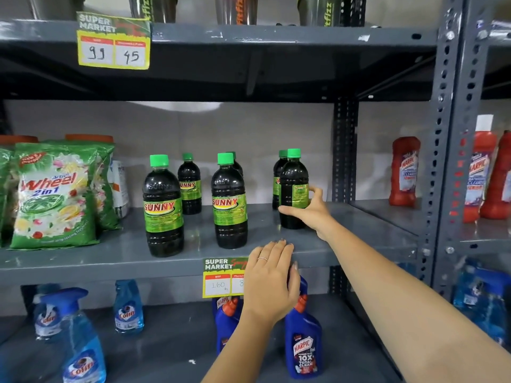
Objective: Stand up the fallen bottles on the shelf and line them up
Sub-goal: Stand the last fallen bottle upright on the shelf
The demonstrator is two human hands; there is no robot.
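Several dark Sunny bottles with green caps stand upright on the grey middle shelf (359, 225). The front row holds a left bottle (163, 205), a middle bottle (229, 201) and a right bottle (293, 189). Smaller-looking bottles stand behind each: one at the back left (189, 185), one mostly hidden behind the middle bottle (236, 161), one behind the right bottle (277, 178). My right hand (309, 210) grips the right front bottle low on its body. My left hand (269, 280) lies flat on the shelf's front edge, holding nothing.
Green Wheel detergent bags (55, 194) fill the shelf's left end. Red Harpic bottles (404, 171) stand in the neighbouring bay past the slotted upright (442, 161). Blue Colin sprays (80, 335) and blue Harpic bottles (302, 341) sit on the shelf below. A price tag (221, 277) hangs at the edge.
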